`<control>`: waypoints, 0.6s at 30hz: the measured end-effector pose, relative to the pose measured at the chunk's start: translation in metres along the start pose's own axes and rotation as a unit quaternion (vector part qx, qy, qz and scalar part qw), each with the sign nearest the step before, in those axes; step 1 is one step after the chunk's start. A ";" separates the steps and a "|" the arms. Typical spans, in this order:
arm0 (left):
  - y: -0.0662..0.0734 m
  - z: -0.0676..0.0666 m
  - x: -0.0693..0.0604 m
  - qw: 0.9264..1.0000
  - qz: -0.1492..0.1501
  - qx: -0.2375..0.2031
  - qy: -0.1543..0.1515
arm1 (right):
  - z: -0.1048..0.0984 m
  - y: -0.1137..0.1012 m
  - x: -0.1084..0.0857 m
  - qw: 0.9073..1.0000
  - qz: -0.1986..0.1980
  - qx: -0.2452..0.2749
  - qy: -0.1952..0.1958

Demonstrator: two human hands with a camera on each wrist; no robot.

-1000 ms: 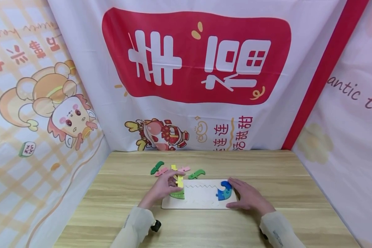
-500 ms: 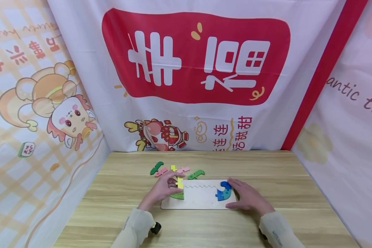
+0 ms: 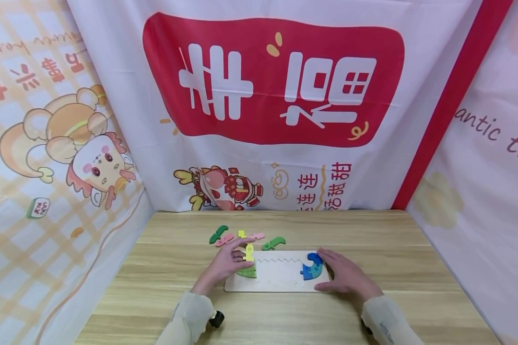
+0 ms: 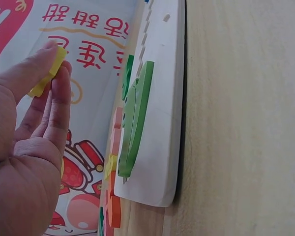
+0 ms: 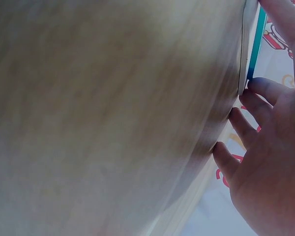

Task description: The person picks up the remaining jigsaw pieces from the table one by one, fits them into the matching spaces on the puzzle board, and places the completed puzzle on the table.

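Note:
In the head view my left hand [image 3: 225, 263] pinches a yellow puzzle piece [image 3: 249, 252] between thumb and fingers, above the left end of a pale wooden puzzle board [image 3: 280, 280]. The left wrist view shows the same yellow piece [image 4: 51, 73] held up, apart from the board. Light green pieces [image 3: 248, 272] lie in the board's left end. Blue pieces [image 3: 312, 267] fill part of its right end. My right hand [image 3: 347, 274] rests at the right edge of the board, fingers extended along the far corner and thumb near the front corner.
Behind the board lie loose pieces: dark green [image 3: 218, 234], pink [image 3: 224, 239], yellow [image 3: 241, 233] and light green [image 3: 274, 243]. An orange piece [image 4: 114, 211] shows in the left wrist view. Printed cloths [image 3: 272, 177] hang around the wooden table [image 3: 414, 268].
The yellow piece has turned in my left fingers, and its rounded end now shows at the top. My right hand and the board have stayed in place.

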State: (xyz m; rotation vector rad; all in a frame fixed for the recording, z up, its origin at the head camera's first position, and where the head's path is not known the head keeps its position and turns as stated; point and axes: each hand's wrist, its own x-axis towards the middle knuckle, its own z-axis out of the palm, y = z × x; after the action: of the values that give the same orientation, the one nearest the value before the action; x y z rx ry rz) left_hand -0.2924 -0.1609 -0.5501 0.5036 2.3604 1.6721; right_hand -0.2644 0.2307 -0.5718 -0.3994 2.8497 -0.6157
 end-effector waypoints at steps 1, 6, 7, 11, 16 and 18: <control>0.000 0.000 0.000 1.000 -0.001 -0.003 -0.001 | 0.000 0.000 0.000 1.000 0.000 0.000 0.000; -0.001 0.002 -0.001 1.000 -0.007 0.005 -0.003 | -0.001 -0.001 -0.001 1.000 -0.001 0.000 0.000; -0.001 0.003 -0.001 1.000 -0.006 0.008 -0.004 | -0.001 -0.001 -0.001 1.000 -0.001 -0.001 -0.001; 0.000 0.005 -0.002 1.000 -0.001 0.021 -0.004 | -0.001 -0.001 0.000 1.000 0.000 0.001 -0.002; 0.000 0.010 -0.001 0.998 0.009 0.057 0.004 | -0.001 -0.001 0.000 1.000 0.001 -0.001 -0.003; 0.000 0.012 0.000 0.996 0.012 0.092 0.004 | -0.001 -0.001 -0.001 1.000 0.002 -0.001 -0.003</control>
State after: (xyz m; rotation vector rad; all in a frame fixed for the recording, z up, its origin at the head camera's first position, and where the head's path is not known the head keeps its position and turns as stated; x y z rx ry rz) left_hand -0.2880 -0.1505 -0.5541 0.5590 2.5371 1.4748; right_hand -0.2639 0.2303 -0.5701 -0.3967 2.8441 -0.6093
